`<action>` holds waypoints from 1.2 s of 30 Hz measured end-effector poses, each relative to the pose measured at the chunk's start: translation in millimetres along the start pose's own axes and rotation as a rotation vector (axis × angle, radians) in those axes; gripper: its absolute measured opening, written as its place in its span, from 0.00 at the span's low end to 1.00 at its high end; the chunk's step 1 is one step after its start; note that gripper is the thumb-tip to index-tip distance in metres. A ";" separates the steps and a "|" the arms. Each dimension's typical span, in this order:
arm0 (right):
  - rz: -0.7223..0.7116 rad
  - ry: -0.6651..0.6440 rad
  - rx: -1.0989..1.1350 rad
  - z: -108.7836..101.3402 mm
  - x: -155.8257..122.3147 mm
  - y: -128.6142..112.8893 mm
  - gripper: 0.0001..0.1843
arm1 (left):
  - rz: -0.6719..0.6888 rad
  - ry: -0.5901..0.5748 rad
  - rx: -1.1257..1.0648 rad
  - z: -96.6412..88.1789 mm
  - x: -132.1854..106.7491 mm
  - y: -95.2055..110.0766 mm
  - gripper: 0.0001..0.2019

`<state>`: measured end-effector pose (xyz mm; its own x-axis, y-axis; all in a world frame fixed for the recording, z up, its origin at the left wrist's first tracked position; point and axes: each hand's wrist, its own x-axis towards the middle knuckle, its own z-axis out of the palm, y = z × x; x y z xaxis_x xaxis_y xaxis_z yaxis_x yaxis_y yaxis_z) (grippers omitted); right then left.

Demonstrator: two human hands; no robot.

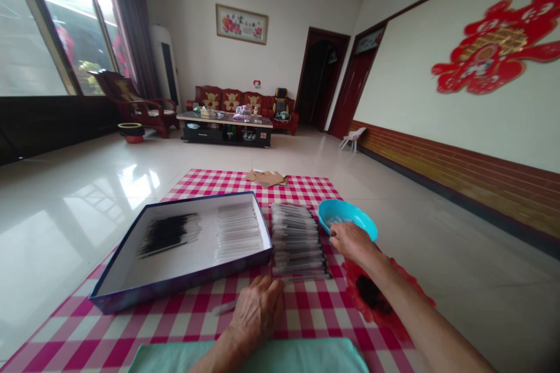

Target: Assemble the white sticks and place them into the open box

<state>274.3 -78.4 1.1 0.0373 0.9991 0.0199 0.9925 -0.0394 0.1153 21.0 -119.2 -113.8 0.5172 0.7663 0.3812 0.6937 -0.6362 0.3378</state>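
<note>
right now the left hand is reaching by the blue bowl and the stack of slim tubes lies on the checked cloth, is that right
Not quite: the head view shows the right hand, not the left, by the blue bowl. The left hand is lower down, beside the box. The stack of slim tubes does lie on the checked cloth.

One blue bowl [345, 215], one open box [175, 282], two bundles [170, 235] inside.

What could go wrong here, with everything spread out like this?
The loose stack of pens lies close to the left hand, so a careless brush might scatter it. The blue bowl sits just by the right hand and might tip if knocked. Pens in the open box might slide if it's bumped.
</note>
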 end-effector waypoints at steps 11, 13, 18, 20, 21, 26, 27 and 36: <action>0.129 0.264 0.240 24.4 -85.8 32.0 0.10 | 0.078 0.072 -0.044 -3.0 -1.0 2.4 0.10; 0.011 0.401 0.436 26.7 -88.4 2.2 0.13 | 0.097 0.082 -0.051 -4.1 -1.7 2.6 0.10; -0.193 0.388 0.914 42.1 -89.8 -93.6 0.13 | 0.123 0.127 -0.085 -5.4 -3.5 2.5 0.09; -0.202 0.411 0.993 54.0 -88.8 -115.6 0.12 | 0.119 0.154 -0.090 -5.3 -3.9 2.1 0.08; -0.201 0.431 1.025 59.9 -88.1 -121.4 0.12 | 0.121 0.170 -0.092 -5.1 -4.0 1.8 0.08; -0.117 0.442 1.270 80.5 -84.9 -120.2 0.09 | 0.129 0.195 -0.116 -5.1 -3.6 1.4 0.09; -0.088 0.414 1.323 83.0 -84.2 -118.5 0.09 | 0.128 0.189 -0.120 -5.5 -3.6 1.8 0.09; 0.150 0.300 1.635 93.2 -83.4 -107.7 0.17 | 0.099 0.146 -0.075 -9.2 -5.1 4.6 0.11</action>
<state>175.1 -156.0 -105.6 0.3070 0.9424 0.1329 0.0568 0.1212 -0.9910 17.0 -126.9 -106.2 0.4994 0.6818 0.5345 0.6010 -0.7170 0.3531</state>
